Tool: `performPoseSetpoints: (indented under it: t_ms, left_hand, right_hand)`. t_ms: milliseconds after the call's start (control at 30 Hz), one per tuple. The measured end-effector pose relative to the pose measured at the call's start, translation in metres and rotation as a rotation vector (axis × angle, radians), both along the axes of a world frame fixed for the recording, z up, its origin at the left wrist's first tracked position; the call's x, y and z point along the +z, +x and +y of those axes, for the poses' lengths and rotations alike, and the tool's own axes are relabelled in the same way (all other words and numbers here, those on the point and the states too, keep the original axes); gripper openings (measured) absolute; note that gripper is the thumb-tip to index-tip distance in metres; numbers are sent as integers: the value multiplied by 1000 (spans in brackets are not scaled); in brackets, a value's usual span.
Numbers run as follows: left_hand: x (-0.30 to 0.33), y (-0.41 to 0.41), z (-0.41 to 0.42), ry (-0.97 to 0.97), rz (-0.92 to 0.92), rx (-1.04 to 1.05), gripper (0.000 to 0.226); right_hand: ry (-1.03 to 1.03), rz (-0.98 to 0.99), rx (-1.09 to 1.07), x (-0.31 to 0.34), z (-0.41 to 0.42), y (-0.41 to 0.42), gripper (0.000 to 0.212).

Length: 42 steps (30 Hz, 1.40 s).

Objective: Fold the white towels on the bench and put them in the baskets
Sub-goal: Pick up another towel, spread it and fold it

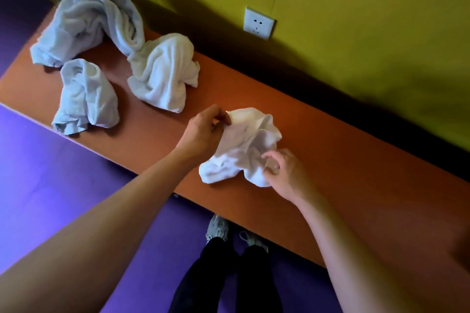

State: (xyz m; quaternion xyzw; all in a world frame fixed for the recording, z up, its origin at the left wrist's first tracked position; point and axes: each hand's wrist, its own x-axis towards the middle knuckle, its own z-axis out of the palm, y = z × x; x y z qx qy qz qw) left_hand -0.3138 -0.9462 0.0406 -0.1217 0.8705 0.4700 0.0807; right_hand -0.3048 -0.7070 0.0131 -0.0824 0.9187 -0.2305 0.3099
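Small towel crumpled on desk, near edge. Left hand pinches its far corner; right hand grips near edge. Step: opening it out. Next: spread flat before folding. Baskets not visible.

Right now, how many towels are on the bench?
4. One crumpled towel is in both hands, near the middle of the bench. One big towel lies at the far left end, one towel near the front edge, one towel by the wall.
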Motion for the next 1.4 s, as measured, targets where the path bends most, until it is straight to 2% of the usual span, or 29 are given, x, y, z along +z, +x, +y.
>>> performPoseSetpoints:
  t_ms: [67,133,200,233,267,367,400,467,600,667,733,767,867,933,1000,1100,1167,1267,1300,1400]
  left_hand:
    - [28,7,7,69,6,-42,25]
    - [55,14,11,102,11,-105,26]
    - [88,20,15,137,34,-182,28]
    - [105,22,18,156,41,-218,27]
    - [123,23,22,175,46,-248,26]
    - [166,24,28,228,62,-270,24]
    - [178,24,29,247,72,-262,24]
    - [198,24,31,295,95,-230,23]
    - [233,28,36,340,131,-122,22]
    - [243,30,36,281,81,-68,21]
    - [245,31,32,174,-7,-61,11]
    - [245,32,31,126,-63,-88,12]
    - [242,39,41,17,-247,-319,50]
    - [228,42,60,-28,-217,-405,45]
    - [217,43,78,62,-169,-304,25]
    - [215,42,100,290,-161,-77,27]
    - [220,39,113,311,-162,-23,25]
    - [228,39,135,374,-299,-92,17]
    - [230,42,143,376,-323,-155,24]
    - [233,48,168,289,-151,-220,28]
  right_hand:
    - [-106,180,-151,25,-3,-3,41]
    - [-188,268,-165,54,-11,-11,63]
    - [-211,201,-48,88,-19,-19,83]
    - [-232,147,10,106,-23,-21,84]
    - [-276,89,39,121,-25,-23,79]
    - [-431,-90,-19,160,-21,-23,31]
    - [-459,-142,-48,170,-17,-21,22]
    - [-461,-189,-100,184,-7,-16,22]
    - [-316,-117,-213,195,14,0,12]
    - [-330,-98,-335,195,29,10,14]
    - [-453,-69,-427,199,44,18,12]
    - [-512,-43,-438,203,50,22,16]
    - [-609,10,-402,223,54,30,22]
    - [-649,26,-398,235,53,30,18]
    - [-675,64,-422,240,58,28,16]
    - [-623,119,-409,240,84,26,19]
    - [-539,124,-381,237,108,28,23]
    - [-471,121,-413,239,140,38,23]
    - [-464,139,-425,239,150,41,20]
    - [-347,257,-371,238,176,51,14]
